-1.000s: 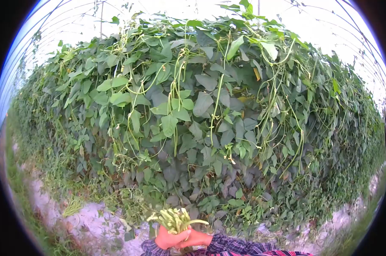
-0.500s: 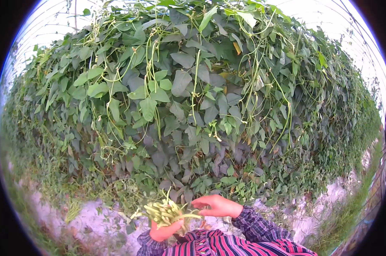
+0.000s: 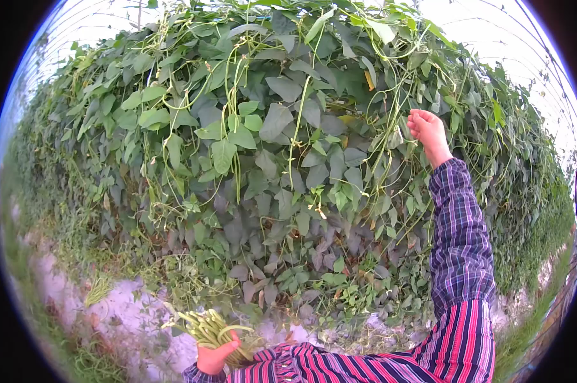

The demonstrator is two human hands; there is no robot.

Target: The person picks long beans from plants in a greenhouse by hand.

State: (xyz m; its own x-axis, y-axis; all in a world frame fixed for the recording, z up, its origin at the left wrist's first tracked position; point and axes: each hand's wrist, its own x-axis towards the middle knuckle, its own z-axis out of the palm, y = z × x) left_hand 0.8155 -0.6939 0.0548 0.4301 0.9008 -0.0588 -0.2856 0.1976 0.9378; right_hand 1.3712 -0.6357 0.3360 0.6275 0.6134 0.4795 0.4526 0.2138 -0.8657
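Observation:
My left hand (image 3: 215,357) is closed around a bunch of long green beans (image 3: 205,327), low in front of the striped clothing. The pale bean ends stick out above the fingers, and one bean curls over toward the thumb. My right hand (image 3: 429,131) is raised on a stretched arm against the upper right of the leafy bean vines (image 3: 275,121). Its fingers are curled together in a pinch among hanging stems; what lies between them is hidden. Slender long bean pods (image 3: 295,134) hang from the vines left of my right hand.
The vines form a tall wall across the view, under thin arched frame bars (image 3: 531,38). Pale ground sheeting (image 3: 129,313) runs along their foot. A small bundle of beans (image 3: 98,290) lies on the ground at left. Grass (image 3: 531,319) borders the right side.
My right hand has risen from beside the bean bunch up to the vines at the upper right, its fingers now pinched. My left hand has shifted down and left with the bunch.

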